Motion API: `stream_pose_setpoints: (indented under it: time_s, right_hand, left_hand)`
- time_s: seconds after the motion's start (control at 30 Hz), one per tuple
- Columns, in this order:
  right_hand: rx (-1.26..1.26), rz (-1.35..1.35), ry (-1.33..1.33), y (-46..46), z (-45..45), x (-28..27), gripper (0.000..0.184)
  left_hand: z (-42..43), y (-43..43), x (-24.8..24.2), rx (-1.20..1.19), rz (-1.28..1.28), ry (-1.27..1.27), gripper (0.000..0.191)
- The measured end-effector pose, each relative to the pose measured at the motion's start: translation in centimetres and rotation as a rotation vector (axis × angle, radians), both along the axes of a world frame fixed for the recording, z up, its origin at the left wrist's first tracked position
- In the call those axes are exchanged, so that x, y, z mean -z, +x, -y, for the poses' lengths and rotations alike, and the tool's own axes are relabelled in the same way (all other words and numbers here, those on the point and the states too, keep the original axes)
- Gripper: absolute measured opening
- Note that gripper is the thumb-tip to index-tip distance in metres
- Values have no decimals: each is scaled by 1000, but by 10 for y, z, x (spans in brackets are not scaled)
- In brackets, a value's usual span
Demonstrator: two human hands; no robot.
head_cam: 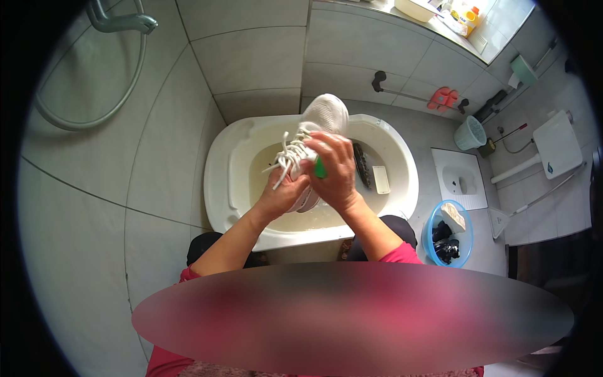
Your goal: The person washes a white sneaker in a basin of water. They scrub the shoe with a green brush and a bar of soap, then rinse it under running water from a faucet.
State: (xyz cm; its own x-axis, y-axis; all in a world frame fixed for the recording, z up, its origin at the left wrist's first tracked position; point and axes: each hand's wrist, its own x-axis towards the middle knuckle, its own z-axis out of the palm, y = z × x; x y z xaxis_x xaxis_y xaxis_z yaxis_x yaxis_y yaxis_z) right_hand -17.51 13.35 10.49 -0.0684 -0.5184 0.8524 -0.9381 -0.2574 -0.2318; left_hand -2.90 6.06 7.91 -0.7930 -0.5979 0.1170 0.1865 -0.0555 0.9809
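Note:
A white lace-up sneaker (324, 113) is held above a white tub (217, 188) of cloudy water, its toe pointing away from me. My left hand (282, 191) grips the shoe near its heel and tongue, beside the loose white laces (293, 153). My right hand (337, 172) is closed round a small green object (320, 168), probably a brush, against the shoe's right side; the fingers hide most of it. Right of my hands, a dark long item (362, 165) and a cream rectangular dish (381, 180) lie in the tub.
Right of the tub stands a blue basin (425, 235) with black bags and a pale block-like item. Beyond are a squat toilet (459, 181), a light bucket (470, 134) and coral slippers (439, 98) at a wall rail. A shower hose (136, 75) hangs on the left wall.

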Motion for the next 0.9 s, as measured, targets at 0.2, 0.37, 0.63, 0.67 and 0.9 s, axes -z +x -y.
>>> stream_pose_setpoints:
  time_s: [0.2,0.37,0.63,0.67,0.9]
  right_hand:
    - [174,115,-97,-37,26,8,38]
    - [177,1349,205,-97,23,30,49]
    - [-311,1382,641,-103,-13,30,67]
    - [-321,1367,669,-99,-15,29,64]
    - [-148,1364,577,-80,-12,32,48]
  left_hand:
    - [-2,0,2,-7,-70,-710,36]
    - [-1,3,16,-11,152,-800,31]
    - [20,11,16,40,395,-944,30]
    - [20,12,13,8,292,-931,25]
    - [16,6,-2,-49,244,-716,25]
